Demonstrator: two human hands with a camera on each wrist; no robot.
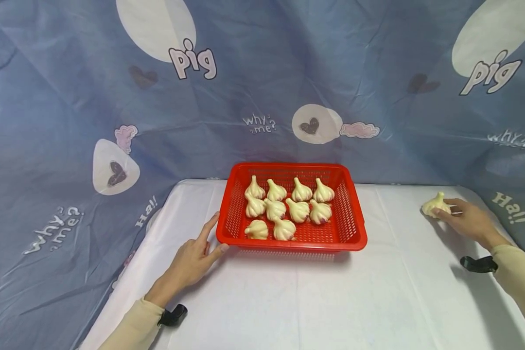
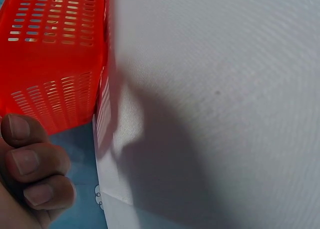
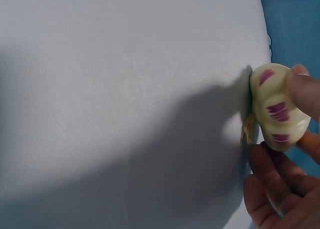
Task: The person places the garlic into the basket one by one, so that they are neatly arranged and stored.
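Note:
A red plastic basket [image 1: 290,244] with slotted walls stands on the white table, holding several garlic bulbs [image 1: 274,210], cream with purple marks. At its near left corner is my left hand [image 1: 192,260], index finger and thumb extended against the rim. The left wrist view shows the hand's other fingers [image 2: 37,161] bent beside the basket wall [image 2: 55,64]. Far to the right, my right hand [image 1: 468,221] pinches a single garlic bulb [image 1: 433,205] at the table surface. Purple streaks and a tuft of roots show on this bulb [image 3: 275,106] in the right wrist view.
A white cloth covers the table [image 1: 262,301]. Blue printed fabric [image 1: 262,87] hangs behind it and along both sides. The right hand is close to the table's right edge, and black straps [image 1: 479,264] sit at both wrists.

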